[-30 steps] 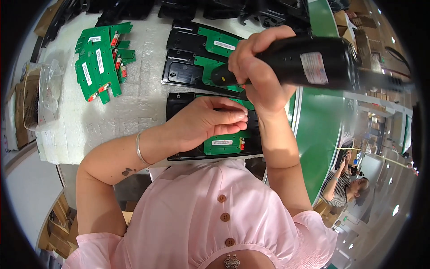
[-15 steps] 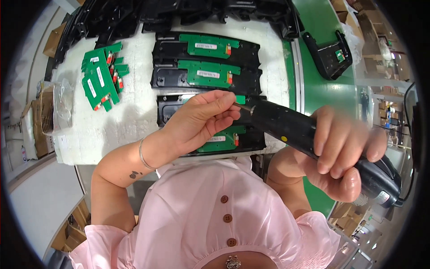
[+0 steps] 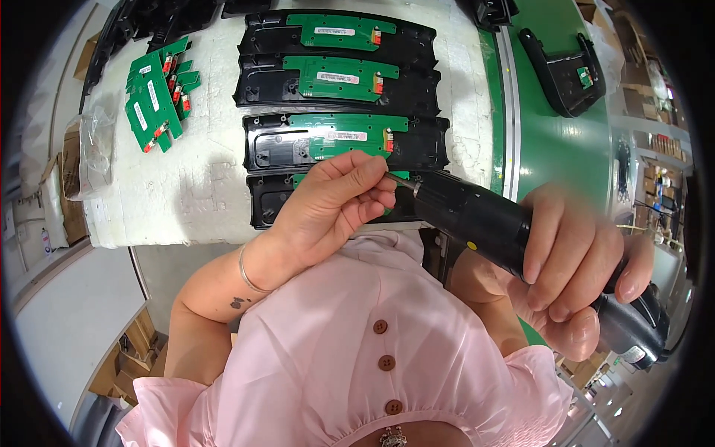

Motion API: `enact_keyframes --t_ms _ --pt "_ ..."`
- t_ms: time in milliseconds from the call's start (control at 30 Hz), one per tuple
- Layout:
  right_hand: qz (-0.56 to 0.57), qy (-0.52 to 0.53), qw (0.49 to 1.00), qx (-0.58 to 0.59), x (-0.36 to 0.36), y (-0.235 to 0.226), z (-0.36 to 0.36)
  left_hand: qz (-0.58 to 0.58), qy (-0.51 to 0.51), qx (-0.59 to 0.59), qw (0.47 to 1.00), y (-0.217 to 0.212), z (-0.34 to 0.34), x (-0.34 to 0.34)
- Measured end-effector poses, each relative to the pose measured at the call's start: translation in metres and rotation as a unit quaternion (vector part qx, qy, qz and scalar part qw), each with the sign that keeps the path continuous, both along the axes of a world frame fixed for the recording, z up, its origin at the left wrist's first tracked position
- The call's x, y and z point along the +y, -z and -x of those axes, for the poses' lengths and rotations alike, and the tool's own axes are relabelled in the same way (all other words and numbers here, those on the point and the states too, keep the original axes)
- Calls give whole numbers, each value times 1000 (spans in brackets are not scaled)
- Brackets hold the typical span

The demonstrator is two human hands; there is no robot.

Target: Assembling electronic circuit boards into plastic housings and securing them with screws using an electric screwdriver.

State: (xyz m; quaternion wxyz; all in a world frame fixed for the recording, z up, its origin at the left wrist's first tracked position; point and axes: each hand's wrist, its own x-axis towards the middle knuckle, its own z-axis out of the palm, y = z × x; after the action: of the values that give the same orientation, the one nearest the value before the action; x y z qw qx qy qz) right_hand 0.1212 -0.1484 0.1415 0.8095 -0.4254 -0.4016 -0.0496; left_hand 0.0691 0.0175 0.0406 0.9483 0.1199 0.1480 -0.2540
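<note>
My right hand (image 3: 573, 257) is wrapped round a black electric screwdriver (image 3: 473, 216), whose cord leaves from its rear end. The tool is tilted, its thin metal bit (image 3: 402, 181) pointing left. At the bit's tip, the thumb and fingers of my left hand (image 3: 331, 194) are pinched together; whatever lies between them is hidden. Beneath my hands are black plastic panels in a column, including the third panel (image 3: 421, 145) and a partly covered nearest panel (image 3: 268, 201). Each carries a green circuit board (image 3: 339, 134) with a white label; red-and-white connectors show on the farther ones.
A pile of loose green circuit boards (image 3: 153, 100) lies on the white padded surface (image 3: 208, 156) at left. Black plastic parts (image 3: 134, 30) crowd the far side. On the green tabletop (image 3: 544, 156) at right sits a curved black housing (image 3: 555, 78). A clear plastic bag (image 3: 95, 153) hangs at the left edge.
The view has shifted, so the panels and loose boards appear higher in the picture. More of the third panel shows. Both hands keep their grip, with the bit still at my left fingertips.
</note>
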Motion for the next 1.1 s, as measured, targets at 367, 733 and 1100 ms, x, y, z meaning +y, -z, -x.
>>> enact_keyframes --t_ms 367,733,1100 --pt "65 73 989 115 29 34 -42 1 85 107 991 -14 3 -4" --pt "126 69 984 103 44 49 -52 -121 73 -20 990 -12 11 7" --pt "181 35 980 78 49 54 -54 -150 46 5 988 -6 14 11"
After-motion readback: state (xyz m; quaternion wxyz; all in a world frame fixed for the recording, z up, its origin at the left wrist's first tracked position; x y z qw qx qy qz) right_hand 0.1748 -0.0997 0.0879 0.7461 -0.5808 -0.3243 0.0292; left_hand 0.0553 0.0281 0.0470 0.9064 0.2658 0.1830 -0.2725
